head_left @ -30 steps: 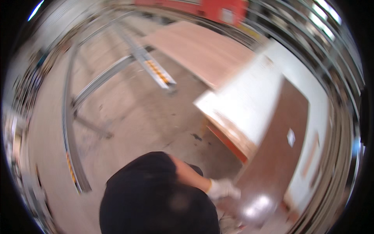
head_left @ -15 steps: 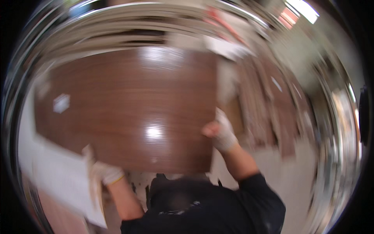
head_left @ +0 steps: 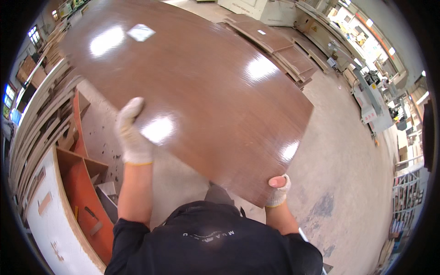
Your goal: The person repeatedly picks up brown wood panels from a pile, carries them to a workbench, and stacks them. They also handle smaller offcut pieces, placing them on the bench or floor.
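Note:
A large, glossy brown wood-grain panel spans the middle of the view, held up in front of my body and slanting from upper left to lower right. My left hand, in a white knit glove, grips its near long edge, thumb on top and fingers hidden beneath. At the lower right corner, my right hand holds the short edge, its bare thumb tip lying on the top face. A pale, shiny label sticks to the panel near its far end.
Several brown boards lie stacked beyond the panel. Boards lean in a row at left, near a white-topped workbench with an orange-red inside holding tools. A grey machine stands at right, on the concrete floor.
I have turned with the panel, which now slants away to the upper left. Both hands keep hold of it. The leaning boards have shifted from the top of view to the left.

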`<state>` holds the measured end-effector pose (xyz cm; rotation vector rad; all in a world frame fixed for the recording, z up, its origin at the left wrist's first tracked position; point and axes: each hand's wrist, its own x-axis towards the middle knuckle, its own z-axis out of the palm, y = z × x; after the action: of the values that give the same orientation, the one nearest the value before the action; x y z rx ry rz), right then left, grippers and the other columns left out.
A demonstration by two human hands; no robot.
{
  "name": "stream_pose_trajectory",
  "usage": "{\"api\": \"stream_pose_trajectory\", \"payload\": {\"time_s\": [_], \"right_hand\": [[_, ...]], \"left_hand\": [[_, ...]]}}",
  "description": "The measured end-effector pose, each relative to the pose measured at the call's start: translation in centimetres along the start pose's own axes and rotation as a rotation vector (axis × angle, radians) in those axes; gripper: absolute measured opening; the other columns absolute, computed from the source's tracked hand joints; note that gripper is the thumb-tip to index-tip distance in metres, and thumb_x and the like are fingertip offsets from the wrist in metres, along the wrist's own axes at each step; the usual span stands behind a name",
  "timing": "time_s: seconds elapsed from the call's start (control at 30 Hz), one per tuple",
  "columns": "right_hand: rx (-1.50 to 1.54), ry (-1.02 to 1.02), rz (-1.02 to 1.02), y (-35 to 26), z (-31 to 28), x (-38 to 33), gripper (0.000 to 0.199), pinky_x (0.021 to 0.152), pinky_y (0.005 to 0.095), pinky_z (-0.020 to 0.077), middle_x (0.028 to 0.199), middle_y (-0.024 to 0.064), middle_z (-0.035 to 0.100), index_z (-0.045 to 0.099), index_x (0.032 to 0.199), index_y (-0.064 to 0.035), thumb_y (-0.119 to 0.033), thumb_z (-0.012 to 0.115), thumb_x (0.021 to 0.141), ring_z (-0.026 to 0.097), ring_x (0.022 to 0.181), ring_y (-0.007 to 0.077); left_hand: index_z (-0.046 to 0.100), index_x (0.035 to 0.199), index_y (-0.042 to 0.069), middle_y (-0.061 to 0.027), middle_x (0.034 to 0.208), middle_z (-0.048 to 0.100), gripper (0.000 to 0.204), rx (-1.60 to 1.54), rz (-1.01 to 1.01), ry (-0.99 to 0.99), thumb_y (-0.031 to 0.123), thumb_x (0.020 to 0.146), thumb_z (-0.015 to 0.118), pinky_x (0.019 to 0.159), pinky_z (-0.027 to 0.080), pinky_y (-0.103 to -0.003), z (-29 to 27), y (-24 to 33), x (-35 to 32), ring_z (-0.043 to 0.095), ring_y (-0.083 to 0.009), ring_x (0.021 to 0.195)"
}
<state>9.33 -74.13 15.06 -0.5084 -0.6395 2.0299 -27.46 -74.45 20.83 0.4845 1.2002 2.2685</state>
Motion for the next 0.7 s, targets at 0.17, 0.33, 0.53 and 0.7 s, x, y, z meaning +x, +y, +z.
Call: {"api": "stream_pose_trajectory", "payload": {"time_s": [0.17,0.33,0.53,0.7], "right_hand": [[-0.049,0.272,-0.267,-4.6,-5.1,5.8,0.093,0.105,0.0581,0.0553,0.140,0.0212,0.062,0.047,0.149,0.0030,-0.018,0.075,0.064,0.062,0.126,0.0434],[-0.175,0.390,-0.327,-6.8,-8.9,14.0,0.084,0.101,0.0548,0.0580,0.133,0.0191,0.063,0.050,0.146,0.0013,-0.016,0.073,0.067,0.064,0.121,0.0403],[-0.070,0.439,-0.309,-5.1,-13.8,23.0,0.080,0.103,0.0519,0.0579,0.131,0.0159,0.067,0.053,0.146,-0.0010,-0.012,0.070,0.069,0.067,0.120,0.0370],[0.007,0.320,-0.252,-4.8,-16.8,30.2,0.052,0.105,0.0540,0.0568,0.121,0.0126,0.071,0.063,0.129,-0.0038,-0.015,0.063,0.078,0.069,0.116,0.0384]], "left_hand": [[0.073,0.104,0.005,-0.0096,0.107,0.075,0.019,-0.380,-0.440,-0.246,0.014,0.088,0.072,0.095,0.058,-0.042,12.2,-13.9,6.4,0.071,-0.0258,0.104],[0.073,0.106,0.004,-0.0127,0.112,0.075,0.022,-0.466,-0.656,-0.262,0.012,0.086,0.073,0.098,0.058,-0.048,17.3,-25.5,11.4,0.071,-0.0313,0.108],[0.067,0.123,-0.001,-0.0166,0.122,0.073,0.034,-0.422,-0.750,-0.251,0.019,0.096,0.069,0.102,0.057,-0.050,19.6,-35.3,20.5,0.069,-0.0352,0.113],[0.062,0.137,-0.009,-0.0332,0.128,0.068,0.062,0.362,-0.837,-0.515,0.040,0.100,0.071,0.084,0.063,-0.046,20.2,-33.3,25.2,0.072,-0.0367,0.104]]}}
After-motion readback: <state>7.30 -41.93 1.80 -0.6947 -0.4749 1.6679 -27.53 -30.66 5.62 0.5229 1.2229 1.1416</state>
